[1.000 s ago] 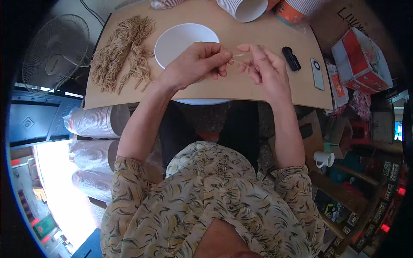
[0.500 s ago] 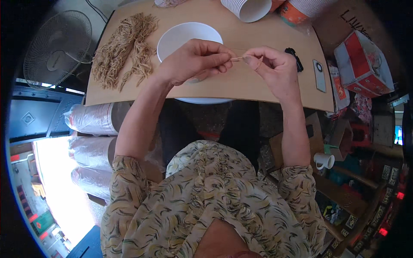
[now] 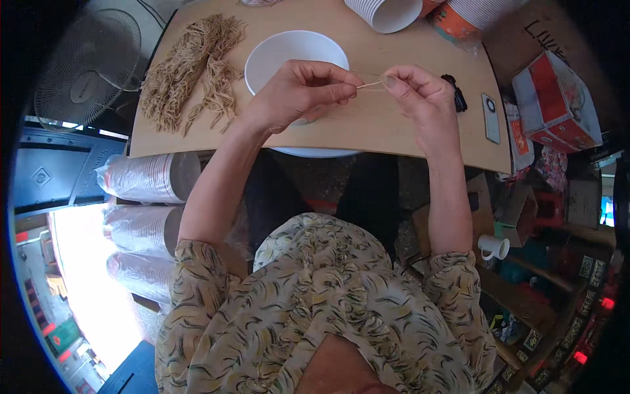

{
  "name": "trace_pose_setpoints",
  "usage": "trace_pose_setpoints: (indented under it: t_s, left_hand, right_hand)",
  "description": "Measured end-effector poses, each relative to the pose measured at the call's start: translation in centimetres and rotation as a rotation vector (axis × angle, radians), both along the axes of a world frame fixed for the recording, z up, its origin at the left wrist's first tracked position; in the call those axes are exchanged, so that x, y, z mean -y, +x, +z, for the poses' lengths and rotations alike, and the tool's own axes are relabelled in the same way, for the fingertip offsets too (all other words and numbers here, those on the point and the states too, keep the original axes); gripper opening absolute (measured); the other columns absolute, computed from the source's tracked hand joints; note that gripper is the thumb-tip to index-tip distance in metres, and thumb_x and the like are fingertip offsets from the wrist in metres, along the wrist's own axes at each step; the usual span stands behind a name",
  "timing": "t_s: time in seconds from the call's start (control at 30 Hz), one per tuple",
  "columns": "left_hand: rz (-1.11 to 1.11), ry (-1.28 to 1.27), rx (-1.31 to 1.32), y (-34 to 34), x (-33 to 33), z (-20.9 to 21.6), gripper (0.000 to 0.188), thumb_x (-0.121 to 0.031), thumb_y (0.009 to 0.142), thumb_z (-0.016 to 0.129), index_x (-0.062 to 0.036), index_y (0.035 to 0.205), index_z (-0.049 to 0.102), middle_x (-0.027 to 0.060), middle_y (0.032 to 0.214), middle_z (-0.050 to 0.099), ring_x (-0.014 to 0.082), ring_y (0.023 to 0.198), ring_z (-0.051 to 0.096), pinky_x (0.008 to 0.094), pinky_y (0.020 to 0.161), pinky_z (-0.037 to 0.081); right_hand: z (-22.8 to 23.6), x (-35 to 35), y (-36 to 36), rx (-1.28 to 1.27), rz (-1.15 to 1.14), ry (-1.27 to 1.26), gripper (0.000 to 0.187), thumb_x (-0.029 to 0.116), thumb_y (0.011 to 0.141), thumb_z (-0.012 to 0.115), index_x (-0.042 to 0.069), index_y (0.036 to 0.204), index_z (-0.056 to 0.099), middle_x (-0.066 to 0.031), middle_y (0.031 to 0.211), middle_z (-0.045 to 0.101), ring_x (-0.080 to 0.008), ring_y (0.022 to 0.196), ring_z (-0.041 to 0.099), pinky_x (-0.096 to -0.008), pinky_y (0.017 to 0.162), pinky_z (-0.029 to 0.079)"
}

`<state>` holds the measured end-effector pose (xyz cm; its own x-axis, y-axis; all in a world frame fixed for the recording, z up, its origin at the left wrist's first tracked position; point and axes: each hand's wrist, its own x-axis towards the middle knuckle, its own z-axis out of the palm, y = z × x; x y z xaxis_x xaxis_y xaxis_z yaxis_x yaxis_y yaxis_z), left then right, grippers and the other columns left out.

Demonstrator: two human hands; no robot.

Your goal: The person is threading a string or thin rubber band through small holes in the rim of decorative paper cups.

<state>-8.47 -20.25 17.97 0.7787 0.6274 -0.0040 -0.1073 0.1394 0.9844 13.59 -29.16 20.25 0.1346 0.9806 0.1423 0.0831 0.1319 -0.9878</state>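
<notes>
Between my two hands a thin, pale tan strand is stretched over the table. My left hand pinches its left end between thumb and fingers, in front of a white bowl. The right hand is closed in a pinch at the strand's other end. A pile of tan, twisted, string-like strands lies at the left of the table, with a smaller bunch beside it. Whether the held strand comes from that pile cannot be told.
The cardboard-brown tabletop also bears a phone-like slab, a black object and stacked paper tubs at the back. A fan stands left. Wrapped tub stacks lie below; a red-white box sits right.
My hands have drawn slightly apart, the right one shifting rightward. The strand between them now shows as a longer, thinner line. The whole view has shifted a little.
</notes>
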Motion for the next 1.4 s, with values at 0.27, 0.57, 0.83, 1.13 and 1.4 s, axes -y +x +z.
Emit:
trace_pose_setpoints:
  t_s: [0.27, 0.57, 0.83, 1.13, 1.4]
  left_hand:
    - [0.059, -0.060, 0.032, -0.3, 0.0, -0.2, 0.020, -0.009, 0.092, 0.070, -0.0022, 0.110, 0.073, 0.0026, 0.085, 0.070, 0.0017, 0.055, 0.050, 0.0175, 0.043, 0.034]
    - [0.133, 0.112, -0.125, 0.0, 1.1, 0.1, 0.020, -0.012, 0.090, 0.073, -0.0037, 0.108, 0.075, -0.0001, 0.081, 0.071, 0.0008, 0.060, 0.053, 0.0171, 0.049, 0.038]
    - [0.141, 0.224, -0.201, -0.6, 1.4, 0.5, 0.017, -0.014, 0.089, 0.075, -0.0055, 0.103, 0.077, -0.0025, 0.078, 0.069, 0.0018, 0.069, 0.058, 0.0189, 0.057, 0.044]
    - [0.149, 0.230, -0.149, -0.9, 2.1, 0.6, 0.021, -0.010, 0.094, 0.068, 0.0004, 0.112, 0.071, 0.0008, 0.085, 0.068, 0.0067, 0.076, 0.061, 0.0207, 0.069, 0.050]
    - [0.311, 0.306, 0.050, 0.0, 2.6, -1.0, 0.017, -0.003, 0.089, 0.072, -0.0001, 0.106, 0.072, 0.0017, 0.090, 0.072, 0.0067, 0.084, 0.066, 0.0223, 0.077, 0.055]
  right_hand:
    - [0.7, 0.0, -0.7, 0.169, 0.050, 0.041, 0.015, 0.016, 0.093, 0.070, 0.001, 0.096, 0.069, 0.0069, 0.074, 0.059, -0.0009, 0.065, 0.048, -0.0181, 0.056, 0.037]
    - [0.3, -0.2, -1.5, 0.114, 0.033, -0.014, 0.017, 0.016, 0.093, 0.069, 0.001, 0.099, 0.069, 0.0061, 0.069, 0.055, -0.0007, 0.058, 0.042, -0.0174, 0.051, 0.030]
    - [0.3, -0.1, -1.9, 0.255, 0.003, 0.108, 0.013, 0.011, 0.091, 0.070, -0.001, 0.096, 0.071, 0.0054, 0.076, 0.062, -0.0021, 0.067, 0.052, -0.0191, 0.060, 0.042]
    - [-0.3, -0.5, -2.0, -0.006, 0.002, -0.018, 0.012, 0.012, 0.089, 0.073, 0.001, 0.094, 0.072, 0.0050, 0.074, 0.063, -0.0012, 0.065, 0.052, -0.0183, 0.056, 0.040]
    - [-1.0, -0.7, -3.6, -0.408, 0.034, -0.160, 0.013, 0.012, 0.088, 0.074, 0.001, 0.092, 0.071, 0.0029, 0.070, 0.058, -0.0018, 0.054, 0.042, -0.0188, 0.044, 0.028]
